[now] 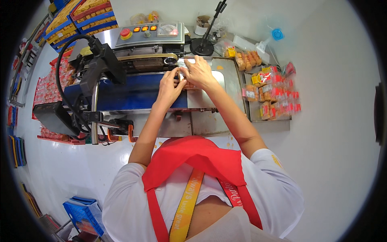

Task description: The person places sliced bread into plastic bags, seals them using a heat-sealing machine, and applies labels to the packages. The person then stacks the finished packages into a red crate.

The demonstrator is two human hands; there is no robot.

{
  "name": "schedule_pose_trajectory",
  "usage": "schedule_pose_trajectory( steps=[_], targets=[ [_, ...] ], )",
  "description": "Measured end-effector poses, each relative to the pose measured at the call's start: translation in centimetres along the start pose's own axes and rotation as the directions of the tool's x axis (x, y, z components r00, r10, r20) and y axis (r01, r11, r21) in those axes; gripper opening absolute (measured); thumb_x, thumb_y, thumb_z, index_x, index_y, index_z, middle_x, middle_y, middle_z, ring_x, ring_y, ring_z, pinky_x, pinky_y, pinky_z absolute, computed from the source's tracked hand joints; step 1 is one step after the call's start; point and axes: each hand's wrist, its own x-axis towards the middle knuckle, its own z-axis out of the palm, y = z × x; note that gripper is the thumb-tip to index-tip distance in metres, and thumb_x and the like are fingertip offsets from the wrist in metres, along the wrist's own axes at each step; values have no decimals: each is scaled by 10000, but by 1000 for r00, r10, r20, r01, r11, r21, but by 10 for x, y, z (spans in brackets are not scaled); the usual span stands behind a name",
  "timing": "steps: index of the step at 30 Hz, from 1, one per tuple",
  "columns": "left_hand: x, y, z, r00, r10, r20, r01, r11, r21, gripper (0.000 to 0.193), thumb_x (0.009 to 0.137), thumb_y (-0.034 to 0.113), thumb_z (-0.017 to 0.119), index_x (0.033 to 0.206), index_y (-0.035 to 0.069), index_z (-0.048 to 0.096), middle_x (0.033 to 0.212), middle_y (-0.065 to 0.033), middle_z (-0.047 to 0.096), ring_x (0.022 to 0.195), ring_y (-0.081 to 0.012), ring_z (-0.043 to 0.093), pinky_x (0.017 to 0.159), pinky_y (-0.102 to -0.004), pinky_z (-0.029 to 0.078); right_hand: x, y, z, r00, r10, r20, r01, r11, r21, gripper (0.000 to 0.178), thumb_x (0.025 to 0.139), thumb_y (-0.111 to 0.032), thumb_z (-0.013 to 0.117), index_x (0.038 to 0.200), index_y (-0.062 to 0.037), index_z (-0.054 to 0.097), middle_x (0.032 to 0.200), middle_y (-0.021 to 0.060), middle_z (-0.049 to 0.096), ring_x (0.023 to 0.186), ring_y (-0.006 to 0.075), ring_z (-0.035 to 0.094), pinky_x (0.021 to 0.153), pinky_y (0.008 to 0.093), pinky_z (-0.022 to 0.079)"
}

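Both my hands are at the right end of a blue conveyor belt on a sealing machine. Under them lies a clear plastic packet with orange-brown food inside, mostly covered by my fingers. My left hand is bent around the packet's left side, thumb and fingertips close together. My right hand lies across the packet's upper part, its thumb near the left fingertips and its other fingers reaching toward the machine. Just beyond the fingers are the machine's round roller and narrow tan band.
A control box with a red button stands behind the belt. A black arm with a cable rises at the left. Right of the metal table, a tray holds several filled packets. A black stand is behind.
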Motion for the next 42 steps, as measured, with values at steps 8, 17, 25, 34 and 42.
schedule_pose_trajectory(
  steps=[8,17,25,34,42],
  targets=[
    [-3,-14,-21,997,-55,-53,56,998,17,434,833,78,664,1238,20,520,1093,-148,581,898,-226,668,741,-299,563,15,-18,19,991,29,-128,-7,986,169,455,847,-438,566,970,-13,672,959,234,546,981,367,519,848,444,441],
    [-11,-17,-39,990,-133,-43,134,990,31,453,849,103,657,1260,-11,505,1112,-156,581,931,-229,656,770,-302,560,-141,195,-1,842,531,90,-438,772,-461,111,761,-106,635,849,-40,644,948,169,632,990,342,581,823,429,484],
    [-16,38,-30,927,294,-234,-199,913,356,485,735,79,710,1195,66,558,1232,-162,485,1156,-317,487,997,-391,376,-176,245,-9,807,557,-195,-567,824,9,217,745,-145,707,907,-16,642,794,202,634,715,371,626,656,411,499],
    [5,111,93,905,414,102,-426,883,194,609,762,281,739,1240,5,483,1202,-194,530,1096,-376,523,938,-416,419,-91,89,-121,829,560,-2,-144,218,965,172,805,-157,730,779,-22,627,671,17,629,554,59,545,501,209,448],
    [41,63,69,828,16,561,521,347,-780,623,905,536,458,1266,28,452,1172,-94,579,1057,-197,574,926,-371,458,-103,65,-142,758,639,-129,23,172,985,610,932,-462,500,1341,-70,276,994,158,622,908,187,604,780,326,495]
  ],
)
